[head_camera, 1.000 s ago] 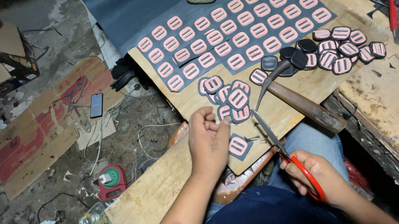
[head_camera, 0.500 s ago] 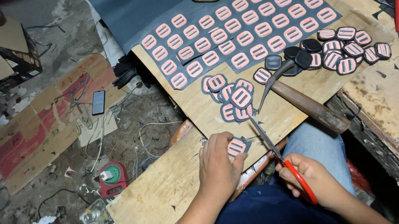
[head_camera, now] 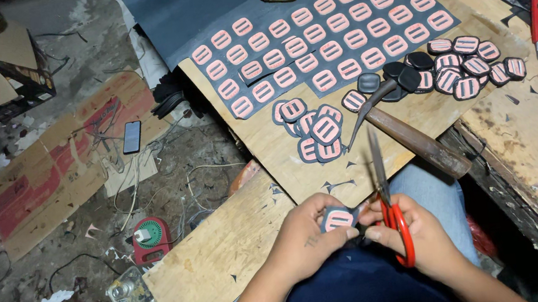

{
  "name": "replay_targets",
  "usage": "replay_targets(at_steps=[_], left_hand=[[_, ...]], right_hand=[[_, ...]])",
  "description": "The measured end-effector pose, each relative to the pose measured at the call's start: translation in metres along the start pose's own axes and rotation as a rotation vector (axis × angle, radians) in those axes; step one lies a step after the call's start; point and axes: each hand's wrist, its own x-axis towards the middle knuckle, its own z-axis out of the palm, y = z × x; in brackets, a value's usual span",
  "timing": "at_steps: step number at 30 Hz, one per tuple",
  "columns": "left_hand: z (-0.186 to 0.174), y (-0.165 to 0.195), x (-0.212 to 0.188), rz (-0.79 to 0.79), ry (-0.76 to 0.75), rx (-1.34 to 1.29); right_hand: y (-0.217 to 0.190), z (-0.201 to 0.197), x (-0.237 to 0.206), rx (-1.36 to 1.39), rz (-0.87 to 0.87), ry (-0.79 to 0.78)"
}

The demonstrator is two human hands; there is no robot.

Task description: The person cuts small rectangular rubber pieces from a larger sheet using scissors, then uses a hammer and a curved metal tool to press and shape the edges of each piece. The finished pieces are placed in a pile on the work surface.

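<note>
Head view: a small dark rounded piece with a pink slotted face (head_camera: pixel 338 219) is pinched between the thumb and curled fingers of the left hand (head_camera: pixel 311 235), low in the frame above the lap. Red-handled scissors (head_camera: pixel 391 207) are gripped by the right hand (head_camera: pixel 415 235), fingers closed through the loops, the blades pointing up and away beside the piece. Just beyond, a pale wooden board (head_camera: pixel 299 168) is seen carrying a loose heap of matching cut pieces (head_camera: pixel 315 131) and a wooden-handled hammer (head_camera: pixel 413 139). Farther back, a dark sheet (head_camera: pixel 332 49) is covered with rows of uncut pink slotted shapes.
</note>
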Motion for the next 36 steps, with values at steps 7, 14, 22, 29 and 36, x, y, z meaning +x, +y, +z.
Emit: replay_targets(at_steps=[7,14,22,29,36], left_hand=[[0.0,0.004,-0.01,-0.076,-0.105,0.118],[-0.011,0.002,0.005,-0.116,0.203,-0.302],[0.0,0.002,0.005,-0.064,0.202,-0.484],[0.005,0.0,0.004,-0.077,0.19,-0.587],[-0.001,0.001,0.007,-0.086,0.164,-0.562]], right_hand=[[-0.013,0.007,-0.001,-0.169,0.066,0.195],[0.005,-0.017,0.0,-0.368,0.241,-0.065],[0.004,-0.003,-0.006,-0.282,0.186,-0.321],[0.002,0.002,-0.003,-0.267,0.171,-0.284],[0.007,-0.007,-0.007,-0.166,0.242,-0.248]])
